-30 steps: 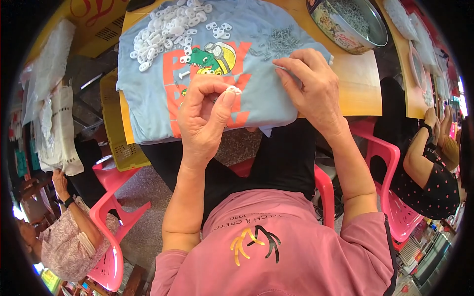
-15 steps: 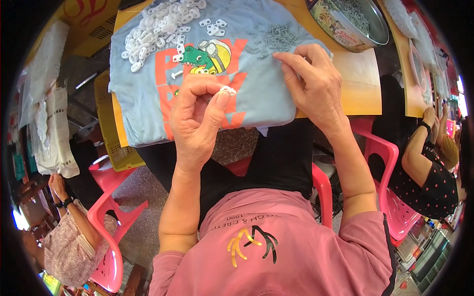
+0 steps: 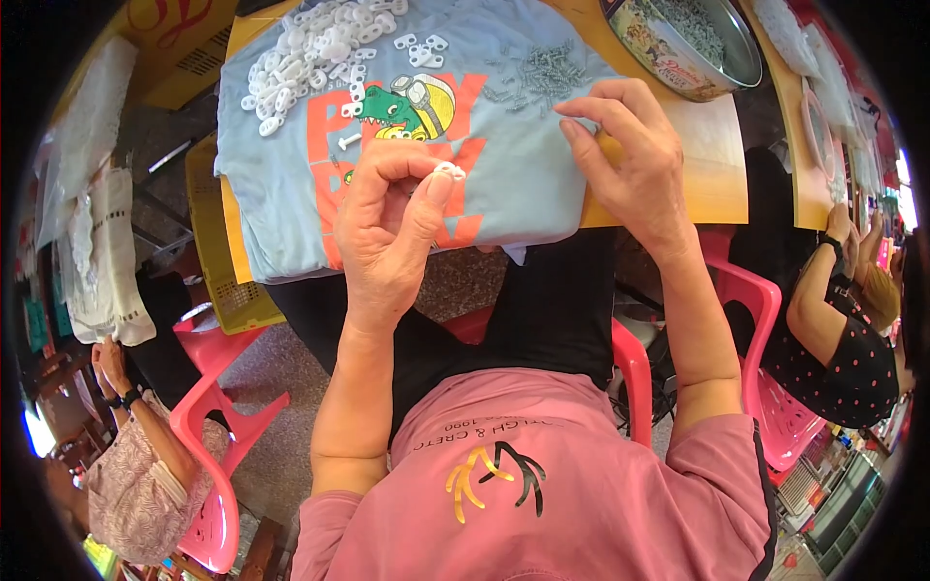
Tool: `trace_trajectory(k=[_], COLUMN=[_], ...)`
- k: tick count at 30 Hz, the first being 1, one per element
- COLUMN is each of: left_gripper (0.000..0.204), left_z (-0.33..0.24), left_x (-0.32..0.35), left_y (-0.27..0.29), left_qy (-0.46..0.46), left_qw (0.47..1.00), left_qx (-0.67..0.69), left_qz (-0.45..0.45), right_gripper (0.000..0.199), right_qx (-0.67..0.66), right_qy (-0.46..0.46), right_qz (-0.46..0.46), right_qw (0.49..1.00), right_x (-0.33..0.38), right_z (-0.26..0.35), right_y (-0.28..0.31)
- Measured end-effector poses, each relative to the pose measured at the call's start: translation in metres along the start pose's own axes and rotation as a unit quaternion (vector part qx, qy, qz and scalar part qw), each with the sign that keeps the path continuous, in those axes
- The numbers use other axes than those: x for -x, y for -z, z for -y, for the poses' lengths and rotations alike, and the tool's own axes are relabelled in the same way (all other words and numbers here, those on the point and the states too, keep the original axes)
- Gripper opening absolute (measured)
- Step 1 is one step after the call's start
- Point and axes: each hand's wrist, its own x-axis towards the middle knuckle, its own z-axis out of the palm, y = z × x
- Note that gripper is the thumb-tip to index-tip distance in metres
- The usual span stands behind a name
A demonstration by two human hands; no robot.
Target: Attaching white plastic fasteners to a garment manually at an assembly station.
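My left hand [image 3: 392, 228] is raised over the table's near edge and pinches a small white plastic piece [image 3: 449, 170] between thumb and fingertips. My right hand [image 3: 625, 145] rests palm down on a light blue printed T-shirt [image 3: 281, 174] spread over the table, its fingertips beside a scatter of small grey screws [image 3: 538, 76]. A heap of white plastic pieces [image 3: 315, 48] lies on the shirt at the far left.
A round metal tin [image 3: 678, 44] of grey screws stands at the far right on the orange table [image 3: 712, 165]. A yellow crate [image 3: 218, 257] sits below at left. Pink plastic chairs [image 3: 208, 426] surround me. Other people sit at lower left and at right.
My left hand has kept hold of the white piece, turning it slightly. My right hand's fingers have shifted a little by the screws.
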Motion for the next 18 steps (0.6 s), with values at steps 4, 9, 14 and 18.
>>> trace_trajectory(k=[4,9,14,18], left_gripper=[0.009,0.009,0.009,0.009], left_z=[0.0004,-0.0009,-0.0013,-0.0005], left_x=[0.0001,0.0008,0.0019,0.0009], left_y=[-0.0002,-0.0005,-0.0005,-0.0004], left_qy=[0.001,0.003,0.001,-0.003], left_qw=[1.000,1.000,1.000,1.000], left_qx=[0.000,-0.004,-0.005,-0.009], left_qz=[0.002,0.001,-0.004,0.002], right_gripper=[0.016,0.015,0.014,0.012], right_qx=[0.037,0.013,0.039,0.069], right_qy=[0.002,-0.070,-0.031,0.009], right_qz=[0.031,0.020,0.043,0.042], right_qw=[0.999,0.997,0.998,0.997], right_x=[-0.0046,-0.0061,-0.0052,-0.0096], right_z=[-0.0002,-0.0012,0.0005,0.0015], right_y=[0.0022,0.0061,0.0068,0.0010])
